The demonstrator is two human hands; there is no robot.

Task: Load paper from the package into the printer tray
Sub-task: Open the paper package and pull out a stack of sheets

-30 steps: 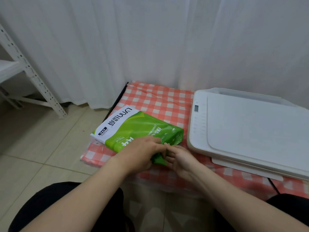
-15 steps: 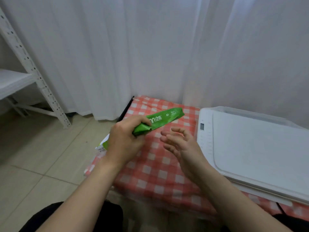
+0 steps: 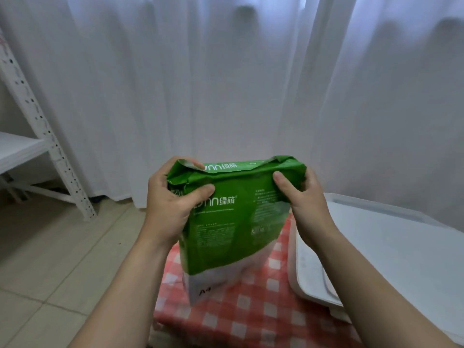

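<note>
The left grip [image 3: 170, 209] clasps the top left corner of the paper package [image 3: 233, 222], upright over the counter [image 3: 251, 320]. The right grip [image 3: 307, 207] clasps the other corner. No sheets are out yet, and the printer [image 3: 376, 247] looks unloaded.

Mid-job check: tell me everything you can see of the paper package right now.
The paper package is a glossy green wrapper with white lettering, turning white at its lower end, which bears an A4 mark. It stands upright on end, its printed face towards the camera. Its top end is crumpled and folded. The left hand and right hand grip its top corners, thumbs on the front. Its bottom is low over the checked tablecloth; contact is unclear.
</note>
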